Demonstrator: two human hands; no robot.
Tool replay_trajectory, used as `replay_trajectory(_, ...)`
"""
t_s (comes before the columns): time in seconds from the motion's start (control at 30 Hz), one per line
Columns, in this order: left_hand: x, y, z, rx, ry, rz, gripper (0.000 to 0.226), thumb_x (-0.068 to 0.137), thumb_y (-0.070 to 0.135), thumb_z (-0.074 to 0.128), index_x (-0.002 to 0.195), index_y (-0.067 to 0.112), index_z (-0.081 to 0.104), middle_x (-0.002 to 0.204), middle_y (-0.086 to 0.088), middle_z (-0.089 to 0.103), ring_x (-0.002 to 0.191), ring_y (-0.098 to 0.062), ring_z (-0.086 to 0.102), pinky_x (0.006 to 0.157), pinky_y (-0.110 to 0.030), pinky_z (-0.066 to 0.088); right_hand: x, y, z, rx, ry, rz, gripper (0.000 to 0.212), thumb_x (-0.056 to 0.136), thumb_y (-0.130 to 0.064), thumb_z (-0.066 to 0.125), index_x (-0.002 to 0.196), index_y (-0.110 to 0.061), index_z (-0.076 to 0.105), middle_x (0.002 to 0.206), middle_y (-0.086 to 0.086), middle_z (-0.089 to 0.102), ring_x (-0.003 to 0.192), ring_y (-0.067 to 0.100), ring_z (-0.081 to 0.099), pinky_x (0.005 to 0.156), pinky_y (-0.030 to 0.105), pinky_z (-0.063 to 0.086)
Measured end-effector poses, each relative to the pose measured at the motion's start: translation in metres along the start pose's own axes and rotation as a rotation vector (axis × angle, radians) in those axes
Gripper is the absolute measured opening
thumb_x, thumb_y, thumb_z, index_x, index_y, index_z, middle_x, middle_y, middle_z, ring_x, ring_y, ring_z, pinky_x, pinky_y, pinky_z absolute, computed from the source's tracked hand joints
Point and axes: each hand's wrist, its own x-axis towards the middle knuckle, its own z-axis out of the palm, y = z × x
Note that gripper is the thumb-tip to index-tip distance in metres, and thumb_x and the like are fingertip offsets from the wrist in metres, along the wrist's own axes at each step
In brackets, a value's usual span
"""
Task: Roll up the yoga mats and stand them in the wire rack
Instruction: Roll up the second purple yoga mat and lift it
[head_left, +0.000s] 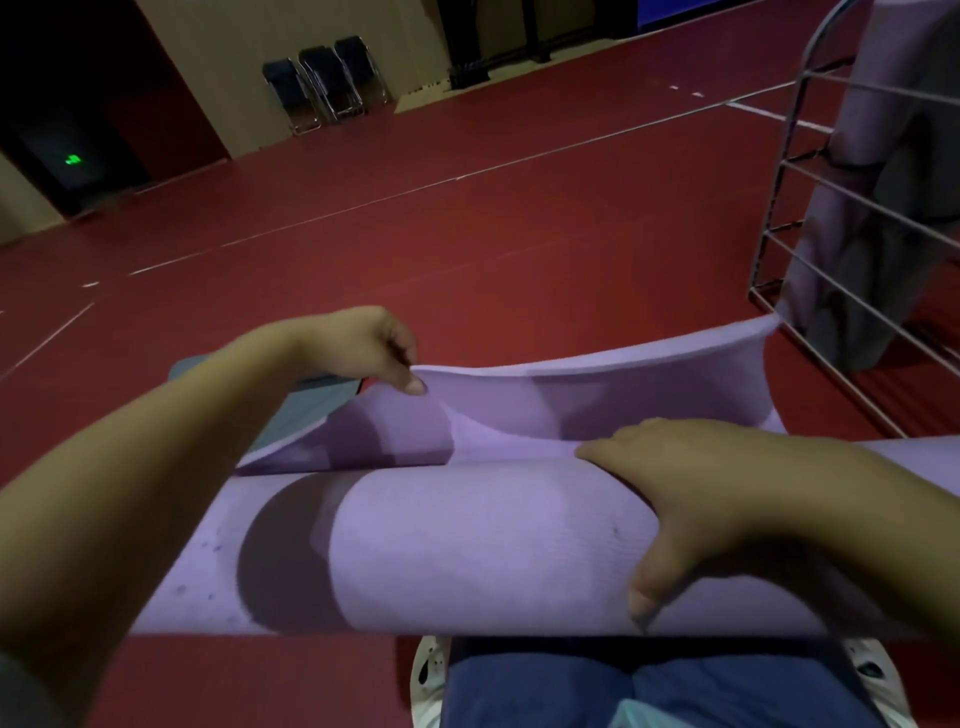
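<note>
Lilac foam fills my lap: the purple yoga mat (467, 545) lies mostly rolled across my knees, just above the red floor (467, 249). My right hand (691, 499) curls over the roll, fingers on top and thumb pressing its near side. My left hand (374, 343) pinches the loose far edge of the mat and lifts it off the floor. To my right stands the wire rack (795, 208), already holding rolled mats (883, 130) upright. Folding chairs (327, 78) lean against the far wall.
</note>
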Motion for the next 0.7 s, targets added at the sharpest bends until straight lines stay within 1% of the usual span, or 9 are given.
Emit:
replay_trajectory(0.07,-0.016,0.01,-0.012,0.015,-0.014,0.016,0.023,0.073,0.031,0.08,0.069,0.012,0.068,0.065,-0.009,0.06,0.058,-0.01,0.049,0.06,-0.025,0.041,0.002,0.004,-0.002,0.069,-0.02,0.036,0.098,0.04,-0.07,0.079,0.12,-0.038,0.031,0.106,-0.012,0.056,0.096,0.013,0.055,0.085,0.035,0.048)
replay_trajectory(0.13,-0.034,0.018,-0.015,0.047,0.007,0.024,0.023,0.072,0.032,0.081,0.07,0.012,0.069,0.062,-0.004,0.061,0.054,-0.006,0.048,0.057,-0.021,0.04,0.003,0.005,-0.004,0.137,-0.024,0.059,0.094,0.041,-0.066,0.081,0.113,-0.039,0.027,0.098,-0.011,0.058,0.086,0.01,0.057,0.079,0.033,0.049)
replay_trajectory(0.2,-0.051,0.026,-0.01,0.109,0.053,0.054,0.022,0.071,0.033,0.082,0.072,0.014,0.071,0.064,0.0,0.065,0.056,-0.007,0.054,0.06,-0.023,0.043,0.002,0.005,-0.007,0.144,-0.016,0.055,0.086,0.044,-0.063,0.083,0.109,-0.038,0.033,0.095,-0.013,0.059,0.083,0.005,0.056,0.077,0.03,0.049)
replay_trajectory(0.27,-0.063,0.032,-0.002,0.202,0.1,0.088,0.021,0.07,0.036,0.081,0.076,0.017,0.073,0.07,0.003,0.069,0.065,-0.012,0.06,0.065,-0.027,0.046,0.002,0.005,-0.011,0.087,0.043,0.063,0.08,0.044,-0.065,0.081,0.11,-0.038,0.045,0.1,-0.016,0.059,0.087,0.004,0.056,0.079,0.028,0.049)
replay_trajectory(0.37,-0.075,0.033,0.018,0.29,0.117,0.044,0.021,0.078,0.037,0.075,0.091,0.02,0.073,0.086,0.005,0.07,0.08,-0.014,0.062,0.071,-0.027,0.047,0.004,0.002,-0.011,0.033,0.178,0.07,0.079,0.046,-0.069,0.076,0.113,-0.03,0.061,0.108,-0.013,0.06,0.095,0.009,0.057,0.084,0.033,0.049)
replay_trajectory(0.43,-0.084,0.038,0.039,0.325,0.213,0.093,0.03,0.082,0.048,0.064,0.1,0.025,0.071,0.096,0.006,0.067,0.087,-0.015,0.063,0.075,-0.029,0.049,0.004,0.0,-0.008,-0.002,0.239,0.096,0.079,0.052,-0.066,0.075,0.119,-0.026,0.061,0.113,-0.009,0.056,0.102,0.013,0.055,0.088,0.036,0.047)
replay_trajectory(0.53,-0.104,0.068,0.08,0.288,0.378,0.297,0.04,0.076,0.057,0.052,0.097,0.027,0.068,0.095,0.006,0.065,0.083,-0.018,0.064,0.069,-0.028,0.053,0.001,-0.003,-0.008,0.0,0.304,0.114,0.074,0.061,-0.059,0.076,0.126,-0.028,0.058,0.118,-0.008,0.051,0.108,0.014,0.052,0.09,0.034,0.045)
replay_trajectory(0.6,-0.111,0.088,0.108,0.33,0.447,0.337,0.054,0.069,0.059,0.055,0.098,0.016,0.069,0.1,-0.002,0.068,0.084,-0.023,0.067,0.071,-0.03,0.056,0.0,-0.002,-0.01,0.016,0.317,0.116,0.072,0.061,-0.058,0.077,0.125,-0.027,0.059,0.117,-0.007,0.053,0.108,0.015,0.052,0.091,0.034,0.045)
replay_trajectory(0.7,-0.109,0.1,0.132,0.486,0.434,0.214,0.093,0.043,0.067,0.077,0.109,0.002,0.067,0.112,-0.016,0.067,0.098,-0.033,0.067,0.079,-0.039,0.056,0.004,0.001,-0.01,0.046,0.331,0.144,0.061,0.063,-0.054,0.078,0.114,-0.025,0.063,0.111,-0.005,0.06,0.103,0.017,0.055,0.088,0.036,0.046)
